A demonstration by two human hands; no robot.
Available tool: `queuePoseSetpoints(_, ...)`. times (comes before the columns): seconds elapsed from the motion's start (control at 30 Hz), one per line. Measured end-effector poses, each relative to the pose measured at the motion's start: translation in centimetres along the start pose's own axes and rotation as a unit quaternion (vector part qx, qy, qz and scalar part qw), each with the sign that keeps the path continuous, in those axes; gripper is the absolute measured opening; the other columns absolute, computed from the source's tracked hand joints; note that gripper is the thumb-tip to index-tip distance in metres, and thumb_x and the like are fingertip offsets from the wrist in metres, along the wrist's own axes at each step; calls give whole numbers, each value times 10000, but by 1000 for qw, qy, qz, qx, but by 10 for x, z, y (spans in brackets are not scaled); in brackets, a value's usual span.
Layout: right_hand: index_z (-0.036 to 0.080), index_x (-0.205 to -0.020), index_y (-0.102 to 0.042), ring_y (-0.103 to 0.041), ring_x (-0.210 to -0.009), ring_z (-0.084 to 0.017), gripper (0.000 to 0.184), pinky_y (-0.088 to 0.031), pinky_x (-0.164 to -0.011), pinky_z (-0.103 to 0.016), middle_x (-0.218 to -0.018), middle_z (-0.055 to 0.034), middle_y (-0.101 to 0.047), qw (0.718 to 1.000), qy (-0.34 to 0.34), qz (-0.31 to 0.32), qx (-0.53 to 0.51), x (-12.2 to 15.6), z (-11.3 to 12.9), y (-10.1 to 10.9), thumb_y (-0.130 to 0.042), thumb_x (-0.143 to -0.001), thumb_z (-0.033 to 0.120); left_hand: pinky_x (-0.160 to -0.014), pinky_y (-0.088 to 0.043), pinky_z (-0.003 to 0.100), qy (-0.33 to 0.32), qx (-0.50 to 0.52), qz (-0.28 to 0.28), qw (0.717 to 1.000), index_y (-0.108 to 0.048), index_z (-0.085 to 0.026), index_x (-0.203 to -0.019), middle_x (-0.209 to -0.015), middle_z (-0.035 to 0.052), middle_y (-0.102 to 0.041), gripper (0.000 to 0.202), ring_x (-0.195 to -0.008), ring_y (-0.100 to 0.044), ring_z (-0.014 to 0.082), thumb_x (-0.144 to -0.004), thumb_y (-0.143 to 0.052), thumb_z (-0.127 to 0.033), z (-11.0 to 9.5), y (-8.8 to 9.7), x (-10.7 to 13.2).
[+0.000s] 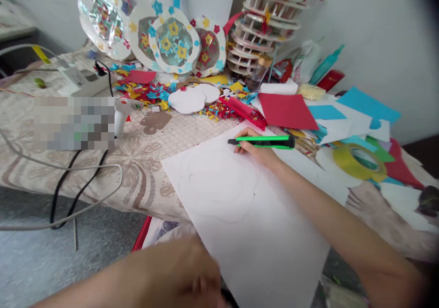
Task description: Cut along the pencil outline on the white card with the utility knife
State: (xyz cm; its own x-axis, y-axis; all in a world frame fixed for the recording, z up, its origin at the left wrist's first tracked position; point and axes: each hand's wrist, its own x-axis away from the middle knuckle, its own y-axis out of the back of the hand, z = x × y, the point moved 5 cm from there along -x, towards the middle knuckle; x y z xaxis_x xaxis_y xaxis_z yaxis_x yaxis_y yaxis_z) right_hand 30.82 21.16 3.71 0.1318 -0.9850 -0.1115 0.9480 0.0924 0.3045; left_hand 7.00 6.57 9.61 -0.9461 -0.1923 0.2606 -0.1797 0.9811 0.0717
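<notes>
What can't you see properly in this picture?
- Head view: the left hand is blurred at the bottom edge, so its fingers and whatever it touches cannot be told.
- A pixelated block hides part of the table on the left.
- The cutter in the right hand: its tip is too small to see.
- The lines on the white sheet are too faint to make out.
- The picture's right corners are dark and blurred.

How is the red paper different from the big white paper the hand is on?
The red paper is smaller and lies farther back among scraps; the white paper is larger and hangs over the table edge. The right hand, holding a green cutter, rests on the white paper, not the red. Both lie flat.
</notes>
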Motion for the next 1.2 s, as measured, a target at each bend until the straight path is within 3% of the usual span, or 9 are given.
queuePoseSetpoints(0.03, 213, -926, -520, -638, -656, -135, 104, -504, -618, -268, -729, 0, -675, 1000, 4, -1, 1, 1, 0, 0, -548, -844, 271, -664, -526, 266, 26, -72, -60, 995, -729, -239, -881, -752, 20, -720, 334, -680, -669, 165, -937, -439, -396, -1, 20, -4)
queuePoseSetpoints(0.1, 210, -931, -522, -640, -659, -137, 104, -500, -611, -264, -726, 1, -665, 1000, 12, -9, 8, 2, 1, -1, -542, -844, 263, -730, -534, 284, 20, -221, -226, 949, -708, -188, -923, -848, 42, -738, 304, -757, -683, 175, -932, -456, -357, -1, 61, -20)
queuePoseSetpoints(0.13, 208, -934, -524, -642, -660, -138, 103, -498, -608, -262, -725, 1, -662, 1000, 17, -12, 15, 2, 3, -1, -539, -844, 256, -844, -527, 328, -3, -282, -305, 910, -683, -169, -1020, -1018, 73, -733, 288, -928, -682, 207, -935, -459, -328, -1, 78, -30)
queuePoseSetpoints(0.2, 202, -933, -535, -647, -674, -140, 98, -498, -613, -261, -732, 0, -658, 999, 26, -10, 34, 4, 6, -2, -533, -842, 241, -1055, -418, 425, -36, -386, -361, 848, -581, -117, -1228, -1339, 148, -586, 354, -1250, -539, 256, -947, -439, -279, 9, 99, -55)
queuePoseSetpoints(0.3, 197, -918, -556, -654, -703, -142, 92, -502, -635, -262, -758, 0, -654, 998, 35, -14, 58, 6, 11, -3, -538, -830, 216, -1159, -263, 495, -22, -477, -351, 806, -466, -30, -1338, -1480, 219, -403, 456, -1408, -337, 286, -957, -423, -279, 33, 113, -86)
queuePoseSetpoints(0.43, 199, -913, -557, -653, -691, -130, 104, -506, -638, -253, -761, 11, -654, 996, 42, -36, 66, 9, 14, -3, -536, -814, 178, -1171, -243, 501, -2, -514, -340, 788, -437, -6, -1362, -1488, 231, -381, 496, -1422, -305, 285, -978, -364, -312, 48, 113, -95)
queuePoseSetpoints(1.03, 214, -888, -572, -632, -683, -150, 122, -494, -658, -272, -718, 28, -643, 981, 82, -79, 155, 22, 12, -2, -528, -788, 160, -1173, -247, 491, -1, -519, -350, 780, -440, 6, -1368, -1494, 218, -377, 502, -1417, -316, 286, -982, -347, -302, 48, 110, -93)
queuePoseSetpoints(1.2, 198, -919, -579, -652, -650, -149, 99, -519, -615, -269, -698, 13, -660, 992, 62, -91, 61, 23, 11, 2, -562, -826, 226, -1172, -247, 495, -3, -521, -349, 779, -436, 7, -1371, -1496, 219, -374, 508, -1417, -313, 292, -983, -340, -306, 48, 110, -93)
